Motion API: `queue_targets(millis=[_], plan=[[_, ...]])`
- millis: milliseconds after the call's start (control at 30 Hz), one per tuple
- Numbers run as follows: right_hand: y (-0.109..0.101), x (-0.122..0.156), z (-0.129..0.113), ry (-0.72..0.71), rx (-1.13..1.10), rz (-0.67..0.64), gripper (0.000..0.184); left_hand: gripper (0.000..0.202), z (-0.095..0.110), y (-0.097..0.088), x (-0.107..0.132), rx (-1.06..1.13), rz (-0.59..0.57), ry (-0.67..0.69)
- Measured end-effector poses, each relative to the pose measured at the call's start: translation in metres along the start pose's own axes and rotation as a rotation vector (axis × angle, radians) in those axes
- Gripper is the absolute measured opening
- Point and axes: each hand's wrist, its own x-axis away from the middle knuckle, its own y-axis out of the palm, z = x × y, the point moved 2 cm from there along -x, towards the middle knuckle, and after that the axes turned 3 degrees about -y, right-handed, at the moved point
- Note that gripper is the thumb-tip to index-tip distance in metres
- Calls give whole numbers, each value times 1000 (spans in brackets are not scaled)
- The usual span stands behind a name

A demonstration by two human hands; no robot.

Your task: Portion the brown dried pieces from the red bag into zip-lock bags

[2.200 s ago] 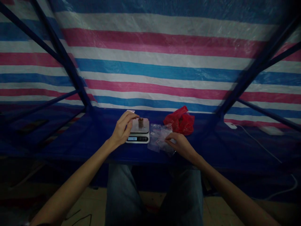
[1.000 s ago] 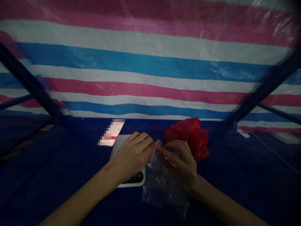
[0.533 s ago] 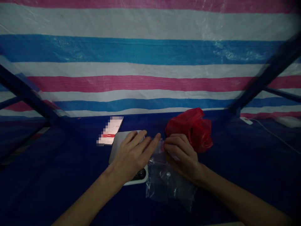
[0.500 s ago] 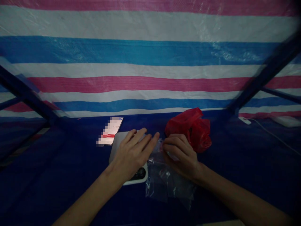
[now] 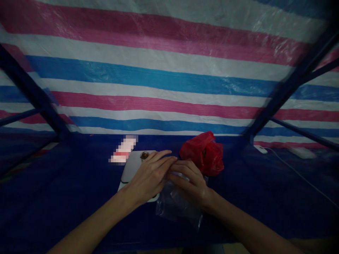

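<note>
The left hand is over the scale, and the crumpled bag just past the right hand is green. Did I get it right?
Not quite: the crumpled bag isn't green, it's red, as the head view shows. The left hand is over the scale, and the bag is just past the right hand.

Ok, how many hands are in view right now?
2: the left hand, covering part of the scale, and the right hand, over the clear plastic. No other hand shows.
</note>
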Motion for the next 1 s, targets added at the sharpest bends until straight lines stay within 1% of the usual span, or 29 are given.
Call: queue_targets(millis=[67, 133, 200, 267, 333, 400, 433, 467, 500, 533, 567, 600, 633, 667, 700, 767, 800, 833, 900, 933, 1000], plan=[[-1, -2, -5, -42, -16, -50, 29, 48, 1, -1, 0, 32, -59, -5], [0, -5, -12, -50, -13, -113, 24, 43, 3, -3, 1, -11, -83, 9], [4, -9, -20, -28, 21, -181, 19, 38, 5, -5, 0, -122, -71, 50], [9, -12, -28, 10, 70, -249, 20, 29, 8, -6, -1, -242, -36, 101], [13, -13, -35, 43, 91, -302, 22, 19, 11, -7, -1, -316, -10, 170], [11, -13, -39, 42, 63, -296, 24, 15, 11, -10, -2, -333, 7, 237], [9, -13, -40, 29, 40, -257, 25, 14, 8, -13, -2, -325, 27, 249], [5, -13, -40, 21, 21, -190, 28, 14, 2, -17, -3, -315, 60, 231], [1, -13, -38, 36, 5, -106, 31, 14, -6, -22, -3, -305, 110, 181], [-1, -14, -35, 87, -8, -18, 34, 14, -18, -27, -3, -298, 168, 98], [-1, -16, -30, 179, -20, 56, 36, 17, -33, -33, -2, -296, 223, -8], [3, -17, -23, 294, -38, 95, 35, 23, -50, -37, 0, -287, 270, -118], [11, -20, -15, 410, -64, 93, 33, 35, -68, -40, 3, -280, 286, -241], [22, -22, -6, 514, -99, 51, 32, 45, -85, -41, 7, -272, 287, -324], [35, -24, 2, 578, -140, -21, 34, 51, -100, -40, 12, -258, 274, -377], [64, -30, 17, 640, -203, -170, 50, 52, -124, -37, 21, -215, 271, -452], [77, -32, 23, 660, -212, -227, 54, 48, -132, -34, 24, -193, 276, -471], [89, -34, 28, 682, -206, -272, 54, 42, -136, -32, 26, -170, 282, -487], [104, -37, 33, 731, -169, -310, 43, 28, -137, -27, 28, -135, 295, -502], [107, -38, 34, 756, -151, -303, 38, 21, -135, -26, 28, -121, 299, -505], [108, -39, 34, 799, -155, -245, 30, 12, -128, -22, 25, -100, 306, -507]])
